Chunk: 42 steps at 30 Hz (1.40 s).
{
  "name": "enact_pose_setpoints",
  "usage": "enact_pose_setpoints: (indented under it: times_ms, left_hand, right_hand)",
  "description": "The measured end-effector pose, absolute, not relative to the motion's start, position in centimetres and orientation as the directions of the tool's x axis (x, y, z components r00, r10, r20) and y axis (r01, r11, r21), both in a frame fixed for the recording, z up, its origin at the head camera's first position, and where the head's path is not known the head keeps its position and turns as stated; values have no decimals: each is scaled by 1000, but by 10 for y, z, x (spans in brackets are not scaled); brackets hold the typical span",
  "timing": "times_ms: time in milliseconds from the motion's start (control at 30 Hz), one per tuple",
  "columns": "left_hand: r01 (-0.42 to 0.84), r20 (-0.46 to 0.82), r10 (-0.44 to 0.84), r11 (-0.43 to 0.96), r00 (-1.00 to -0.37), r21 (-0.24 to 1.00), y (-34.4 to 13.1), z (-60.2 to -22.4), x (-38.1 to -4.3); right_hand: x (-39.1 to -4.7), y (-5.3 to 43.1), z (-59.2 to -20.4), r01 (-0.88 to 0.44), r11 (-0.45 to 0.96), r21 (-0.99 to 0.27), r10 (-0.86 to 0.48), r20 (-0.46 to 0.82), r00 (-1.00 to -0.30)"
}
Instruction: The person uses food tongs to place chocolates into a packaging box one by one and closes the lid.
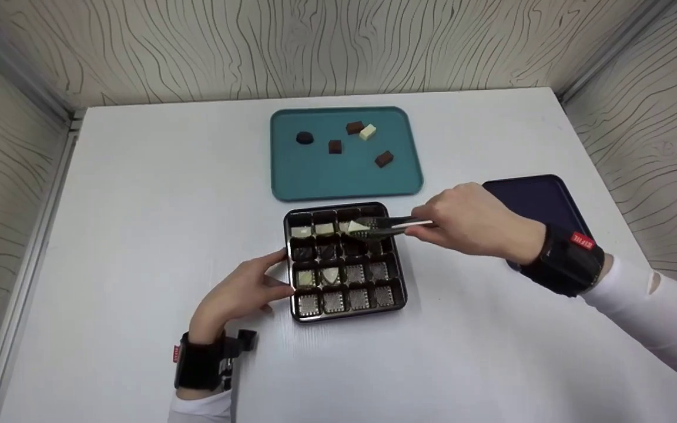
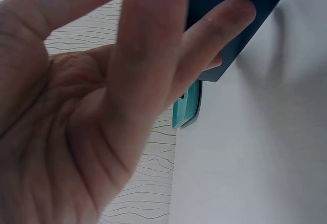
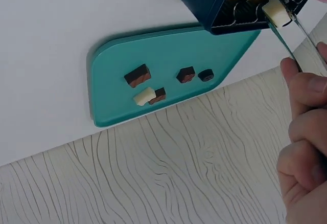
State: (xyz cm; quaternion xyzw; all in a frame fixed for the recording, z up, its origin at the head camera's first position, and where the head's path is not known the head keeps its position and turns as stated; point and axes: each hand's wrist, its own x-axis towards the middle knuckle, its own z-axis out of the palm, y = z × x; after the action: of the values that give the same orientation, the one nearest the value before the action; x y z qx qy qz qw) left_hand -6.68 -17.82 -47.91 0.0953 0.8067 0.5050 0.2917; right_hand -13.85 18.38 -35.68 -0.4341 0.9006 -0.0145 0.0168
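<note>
While left hand [image 1: 244,291], fingers extended, touches the left edge of the box [image 1: 359,298], presumably steadying it, right hand [image 1: 471,223] grips tongs [image 1: 397,221] holding white chocolate [image 3: 276,12] at the far-edge row, likely avoiding finger contact.

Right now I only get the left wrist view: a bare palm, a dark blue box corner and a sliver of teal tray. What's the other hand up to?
Observer: The right hand grips slim dark tongs.
Visitor: Fancy! Is anything in them?
Observer: Yes, a cream-coloured, block-shaped sweet, held at the far row of the square, dark, many-compartmented box.
Visitor: And what's lying on that tray?
Observer: Five more sweets sit on the teal, round-cornered tray: three brown blocks, one cream block and one dark round piece.
</note>
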Motion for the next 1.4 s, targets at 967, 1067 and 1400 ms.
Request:
enact_pose_setpoints:
  times_ms: [967, 1067, 1400]
  left_hand:
    - [-142, -384, 445, 485, -809, 863, -178, -478, -67]
    - [-147, -384, 445, 480, -809, 865, -178, -478, -67]
    - [-139, -380, 437, 489, -815, 861, -177, -479, -67]
  right_hand:
    - [-123, 139, -349, -942, 276, 189, -926, -209, -314]
    - [-125, 130, -348, -947, 238, 214, -927, -241, -287]
    - [-123, 100, -353, -940, 134, 314, -924, -302, -233]
